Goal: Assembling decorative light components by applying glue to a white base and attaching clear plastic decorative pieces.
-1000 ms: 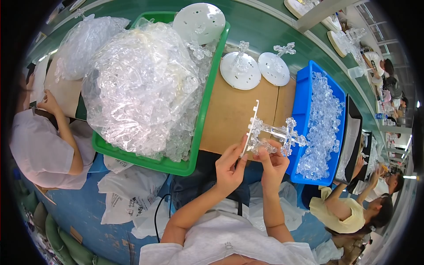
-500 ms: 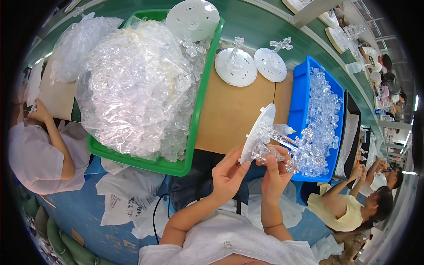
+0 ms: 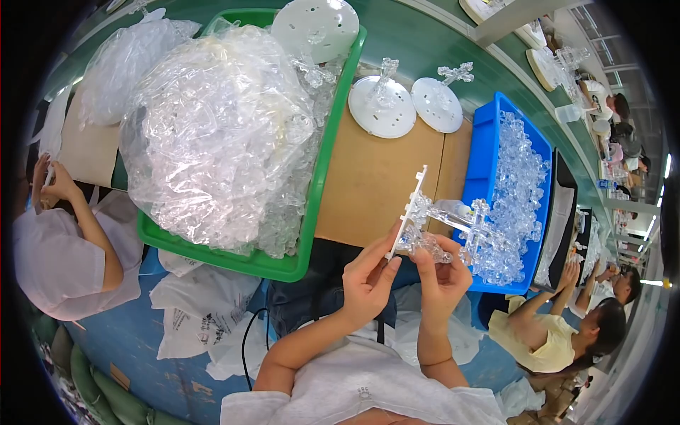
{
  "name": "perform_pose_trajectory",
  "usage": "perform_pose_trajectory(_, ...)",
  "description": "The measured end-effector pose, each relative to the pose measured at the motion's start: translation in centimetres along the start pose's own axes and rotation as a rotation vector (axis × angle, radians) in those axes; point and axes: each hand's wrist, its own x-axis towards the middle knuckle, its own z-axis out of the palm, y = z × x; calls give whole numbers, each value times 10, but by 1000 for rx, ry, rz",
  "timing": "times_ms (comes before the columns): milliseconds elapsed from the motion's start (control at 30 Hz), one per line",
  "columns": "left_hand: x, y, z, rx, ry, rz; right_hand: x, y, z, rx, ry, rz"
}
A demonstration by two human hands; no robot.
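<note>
**Two bare hands hold a white disc with a clear plastic stem above a cardboard work surface**

At the centre of my head view, a white disc is tilted nearly edge-on, held up near the front edge of the brown cardboard. A clear stem juts from its right face, ending in a clear cross-shaped fitting that overlaps a blue bin in my view; I cannot tell whether they touch.

The left hand is nearly closed, pinching the disc's lower edge between thumb and fingers. The right hand is loosely curled, its thumb and fingers around a clear knobbed piece beside the disc; I cannot make out how firm that grip is.

To the right I see the blue bin, heaped with small clear pieces. To the left, a large green crate carries a bulging clear plastic bag and more clear parts, with a perforated white plate on its far corner. Beyond the hands, two white bases lie side by side, each bearing a clear upright.

Farther out, one person in a pale top sits at left and another in a yellow shirt at right.
</note>
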Motion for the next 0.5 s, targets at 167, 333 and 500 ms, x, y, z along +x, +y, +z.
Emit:
perform_pose_trajectory(167, -5, -29, -8, -84, 86, -100, 2, 4, 16, -81, 35, -19)
perform_pose_trajectory(333, 2, -32, -5, -245, 100, -33, 10, 15, 17, -343, 5, -290)
perform_pose_trajectory(500, 16, -46, -10, -293, 117, -100, 22, 21, 33, -389, 0, -207)
